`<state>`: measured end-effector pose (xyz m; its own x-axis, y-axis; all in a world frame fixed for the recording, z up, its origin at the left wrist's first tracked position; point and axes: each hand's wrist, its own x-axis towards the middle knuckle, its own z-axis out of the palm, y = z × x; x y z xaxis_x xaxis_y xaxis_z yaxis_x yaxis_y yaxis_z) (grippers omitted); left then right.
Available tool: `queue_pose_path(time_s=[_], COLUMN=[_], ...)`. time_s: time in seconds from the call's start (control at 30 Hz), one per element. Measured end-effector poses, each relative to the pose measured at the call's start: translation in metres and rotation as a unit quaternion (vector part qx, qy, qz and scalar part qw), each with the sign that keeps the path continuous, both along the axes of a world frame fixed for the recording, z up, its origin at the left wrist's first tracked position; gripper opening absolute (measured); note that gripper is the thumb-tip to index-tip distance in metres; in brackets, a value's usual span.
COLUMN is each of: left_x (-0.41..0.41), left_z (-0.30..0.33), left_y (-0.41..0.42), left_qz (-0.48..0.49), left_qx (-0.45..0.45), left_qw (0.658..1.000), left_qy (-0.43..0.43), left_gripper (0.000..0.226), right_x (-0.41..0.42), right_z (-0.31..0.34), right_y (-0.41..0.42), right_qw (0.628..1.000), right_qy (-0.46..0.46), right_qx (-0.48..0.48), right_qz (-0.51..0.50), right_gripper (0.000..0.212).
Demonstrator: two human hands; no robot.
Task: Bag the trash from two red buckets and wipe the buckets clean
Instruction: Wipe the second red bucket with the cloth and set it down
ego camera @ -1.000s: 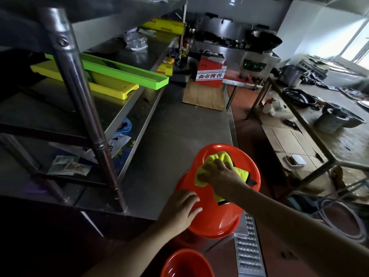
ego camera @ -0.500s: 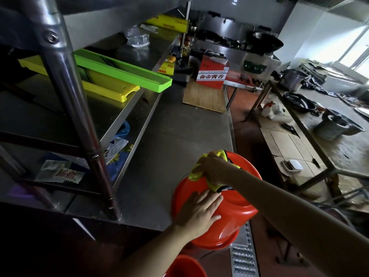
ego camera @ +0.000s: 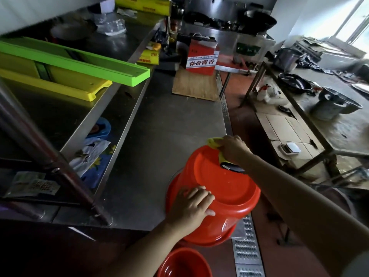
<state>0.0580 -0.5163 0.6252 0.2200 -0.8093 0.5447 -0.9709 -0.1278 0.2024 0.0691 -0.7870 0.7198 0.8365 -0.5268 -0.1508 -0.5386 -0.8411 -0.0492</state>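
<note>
A red bucket [ego camera: 225, 188] stands upside down at the near right corner of the steel counter [ego camera: 159, 136], bottom facing up. My right hand [ego camera: 232, 147] grips a yellow cloth [ego camera: 214, 143] and presses it against the bucket's far rim. My left hand [ego camera: 191, 204] holds the bucket's near side, fingers curled over the edge of its base. A second red bucket [ego camera: 183, 264] sits upright on the floor below, partly cut off by the frame's bottom edge.
A steel rack post [ego camera: 50, 156] rises at the left, with green and yellow trays [ego camera: 79, 62] on its shelf. A wooden board [ego camera: 194, 86] and red box [ego camera: 201, 58] lie farther along the counter. A floor drain grate [ego camera: 246, 248] runs beside the counter.
My right hand slid the cloth from the middle of the bucket's base out to its far rim. My left hand shifted toward the base edge and curled over it.
</note>
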Motion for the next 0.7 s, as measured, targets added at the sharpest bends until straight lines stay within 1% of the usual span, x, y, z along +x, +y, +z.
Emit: queue_pose_path(time_s=[0.03, 0.1, 0.17, 0.27, 0.37, 0.47, 0.53, 0.6, 0.67, 0.7], left_x=[0.001, 0.001, 0.001, 0.004, 0.004, 0.006, 0.007, 0.009, 0.01, 0.01], left_z=[0.0, -0.002, -0.002, -0.002, -0.007, -0.012, -0.011, -0.009, -0.009, -0.008], left_y=[0.0, 0.0, -0.001, -0.002, -0.003, -0.003, -0.004, -0.004, -0.003, -0.004], left_qz=[0.002, 0.004, 0.001, 0.0, 0.002, 0.009, 0.012, 0.006, -0.005, -0.007], left_qx=[-0.001, -0.001, 0.0, -0.007, 0.006, 0.024, 0.026, 0.023, 0.02, 0.015], left_qw=[1.0, 1.0, 1.0, 1.0, 0.999, 0.999, 0.999, 0.999, 0.999, 0.999], left_qy=[-0.005, -0.011, -0.015, -0.029, -0.033, -0.041, -0.046, -0.043, -0.036, -0.035], left_gripper=[0.043, 0.043, 0.043, 0.045, 0.046, 0.048, 0.051, 0.052, 0.049, 0.047], right_x=[-0.009, -0.031, -0.053, -0.086, -0.125, -0.158, -0.174, -0.185, -0.195, -0.199], right_z=[-0.002, -0.006, -0.007, -0.008, -0.012, -0.014, -0.015, -0.015, -0.018, -0.025], right_y=[-0.009, -0.02, -0.025, -0.029, -0.018, 0.007, 0.025, 0.043, 0.062, 0.07], right_qw=[1.0, 0.995, 0.987, 0.973, 0.956, 0.934, 0.928, 0.926, 0.923, 0.921], right_qy=[-0.014, -0.071, -0.117, -0.149, -0.195, -0.256, -0.283, -0.309, -0.329, -0.342], right_qx=[0.017, 0.052, 0.087, 0.137, 0.16, 0.193, 0.189, 0.167, 0.148, 0.13], right_qz=[-0.017, -0.037, -0.065, -0.109, -0.148, -0.155, -0.154, -0.141, -0.136, -0.132], right_gripper=[0.041, 0.039, 0.035, 0.036, 0.04, 0.027, 0.028, 0.031, 0.029, 0.032])
